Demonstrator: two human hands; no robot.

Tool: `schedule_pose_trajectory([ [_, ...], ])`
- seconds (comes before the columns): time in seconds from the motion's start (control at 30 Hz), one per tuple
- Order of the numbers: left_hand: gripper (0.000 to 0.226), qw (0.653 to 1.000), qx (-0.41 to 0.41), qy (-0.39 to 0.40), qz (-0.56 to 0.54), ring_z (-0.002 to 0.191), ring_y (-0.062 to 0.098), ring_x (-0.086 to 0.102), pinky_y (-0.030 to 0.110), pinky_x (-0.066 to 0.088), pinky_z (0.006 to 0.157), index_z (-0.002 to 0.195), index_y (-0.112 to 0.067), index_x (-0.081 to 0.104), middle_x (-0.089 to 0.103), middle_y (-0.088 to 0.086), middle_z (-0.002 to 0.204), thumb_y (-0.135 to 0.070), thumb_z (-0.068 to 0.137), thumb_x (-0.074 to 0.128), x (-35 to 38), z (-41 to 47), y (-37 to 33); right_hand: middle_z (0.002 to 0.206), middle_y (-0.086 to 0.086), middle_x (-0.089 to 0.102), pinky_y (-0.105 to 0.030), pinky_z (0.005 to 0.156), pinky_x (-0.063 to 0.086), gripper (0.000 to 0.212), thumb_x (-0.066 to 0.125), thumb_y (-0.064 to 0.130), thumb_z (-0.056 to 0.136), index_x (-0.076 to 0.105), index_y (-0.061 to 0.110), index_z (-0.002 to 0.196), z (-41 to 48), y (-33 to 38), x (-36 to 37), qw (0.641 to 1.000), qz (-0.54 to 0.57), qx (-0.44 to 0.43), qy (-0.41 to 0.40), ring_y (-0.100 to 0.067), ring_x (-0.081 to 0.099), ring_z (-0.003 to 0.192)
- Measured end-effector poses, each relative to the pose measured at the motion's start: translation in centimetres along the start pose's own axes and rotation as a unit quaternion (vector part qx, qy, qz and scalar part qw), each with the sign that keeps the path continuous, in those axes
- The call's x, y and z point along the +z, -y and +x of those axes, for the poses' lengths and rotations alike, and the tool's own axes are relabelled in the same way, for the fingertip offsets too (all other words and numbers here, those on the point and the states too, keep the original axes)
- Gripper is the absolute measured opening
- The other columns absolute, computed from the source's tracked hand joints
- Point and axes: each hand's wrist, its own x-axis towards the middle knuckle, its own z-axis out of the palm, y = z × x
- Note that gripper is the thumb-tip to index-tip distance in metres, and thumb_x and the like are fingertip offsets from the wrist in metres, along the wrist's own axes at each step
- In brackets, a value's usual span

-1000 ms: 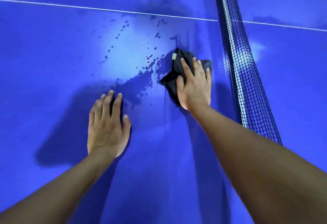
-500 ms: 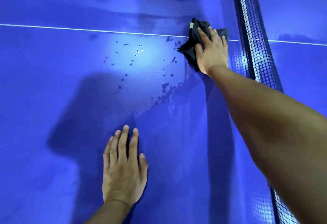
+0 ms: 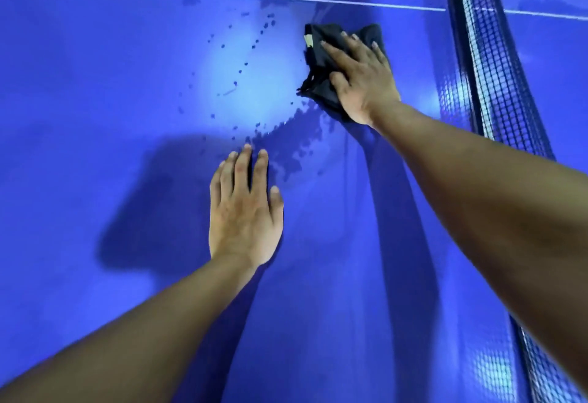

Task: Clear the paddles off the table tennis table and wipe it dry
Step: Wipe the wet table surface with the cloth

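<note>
Right hand [image 3: 362,84] pressed dark cloth [image 3: 321,52] flat-fingered on wet blue table [image 3: 95,84] — left hand [image 3: 243,211] lay splayed, holding nothing.

Both forearms are bare, as are the left hand [image 3: 243,211] and right hand [image 3: 362,81], with short fingernails.

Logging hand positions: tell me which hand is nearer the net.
Right. The right hand presses the dark cloth close to the net; the left hand lies flat on the table, farther from the net.
</note>
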Motion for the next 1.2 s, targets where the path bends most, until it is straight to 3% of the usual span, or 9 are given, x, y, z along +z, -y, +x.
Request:
schedule_pose_trajectory([
  [0.07,0.059,1.0,0.004,-0.005,-0.012,0.149,0.031,0.023,0.044,0.016,0.124,0.154,-0.014,0.03,0.027,0.011,0.162,-0.039,0.102,0.022,0.0,0.0,0.1,0.169,-0.001,0.021,-0.043,0.128,0.002,0.059,0.035,0.034,0.1,0.03,0.037,0.159,-3.3,1.5,0.3,1.0,0.001,-0.01,0.001,-0.019,0.014,0.157],
  [0.27,0.051,0.983,0.049,-0.05,-0.169,0.136,0.033,0.042,0.04,0.028,0.116,0.149,-0.008,0.041,0.046,0.014,0.148,-0.024,0.1,0.045,-1.5,-1.4,1.2,0.169,-0.002,0.021,-0.044,0.128,0.003,0.059,0.035,0.035,0.1,0.031,0.034,0.159,-15.1,5.8,1.9,0.998,0.005,-0.055,0.0,-0.021,0.015,0.157],
  [0.43,0.05,0.987,0.07,-0.043,-0.136,0.139,0.032,0.04,0.044,0.031,0.114,0.148,-0.007,0.042,0.045,0.014,0.149,-0.02,0.1,0.045,-1.8,-12.1,2.1,0.169,-0.002,0.021,-0.045,0.128,0.005,0.058,0.039,0.034,0.102,0.031,0.034,0.159,-26.1,8.8,3.1,0.998,0.004,-0.068,0.01,-0.021,0.016,0.157],
  [0.67,0.055,0.996,0.001,-0.022,-0.092,0.149,0.031,0.031,0.048,0.028,0.119,0.15,-0.01,0.042,0.038,0.01,0.158,-0.022,0.096,0.04,-1.8,-31.0,4.1,0.167,-0.006,0.027,-0.05,0.126,0.016,0.059,0.043,0.034,0.098,0.038,0.03,0.157,-43.1,12.9,4.2,0.994,0.022,-0.109,0.004,-0.024,0.023,0.155],
  [0.8,0.055,0.998,0.012,-0.005,-0.061,0.148,0.034,0.031,0.05,0.025,0.122,0.149,-0.007,0.043,0.035,0.013,0.16,-0.022,0.097,0.036,-1.3,-37.0,5.4,0.167,-0.005,0.028,-0.053,0.124,0.02,0.06,0.047,0.034,0.097,0.039,0.03,0.156,-50.9,15.4,5.7,0.99,0.041,-0.132,-0.011,-0.022,0.021,0.156],
  [0.97,0.053,0.997,-0.02,-0.01,-0.072,0.145,0.036,0.036,0.051,0.027,0.12,0.145,-0.006,0.048,0.04,0.014,0.157,-0.021,0.095,0.037,-1.6,-37.5,4.5,0.168,0.001,0.026,-0.052,0.125,0.018,0.063,0.048,0.036,0.095,0.034,0.04,0.157,-52.7,16.9,6.4,0.99,0.032,-0.133,-0.013,-0.016,0.017,0.156],
  [1.2,0.048,0.996,-0.044,-0.037,-0.064,0.144,0.032,0.037,0.047,0.028,0.118,0.133,-0.008,0.056,0.045,0.012,0.151,-0.027,0.092,0.043,-1.5,-35.6,4.8,0.169,0.002,0.02,-0.05,0.127,0.01,0.061,0.037,0.041,0.098,0.028,0.04,0.159,-44.4,17.8,5.6,0.989,0.007,-0.148,0.018,-0.016,0.015,0.157],
])
